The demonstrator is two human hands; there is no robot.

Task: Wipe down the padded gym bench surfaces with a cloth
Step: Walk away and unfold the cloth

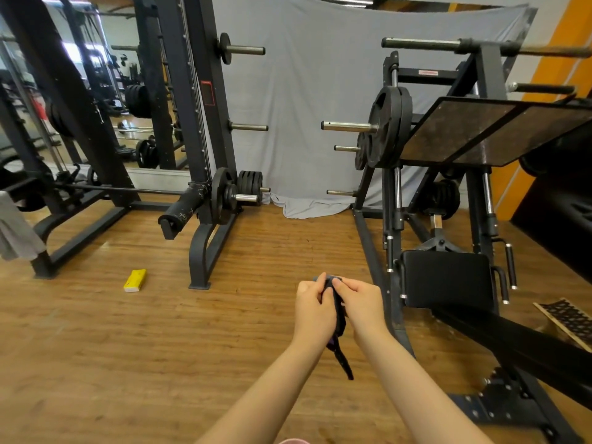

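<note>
A dark cloth (339,318) with a purple patch hangs bunched between both hands over the wooden floor. My left hand (312,310) grips its left side with curled fingers. My right hand (362,304) pinches its top right edge, and the cloth's tail dangles below the wrists. To the right stands the leg press machine with a black padded seat (447,278) and a long black padded back rest (525,344) sloping toward the lower right. Both hands are left of the pads, not touching them.
The leg press footplate (493,133) and loaded weight plates (386,126) rise at upper right. A black rack (205,155) with barbell and plates stands at left. A yellow packet (135,280) lies on the floor. A grey sheet (314,107) covers the back wall.
</note>
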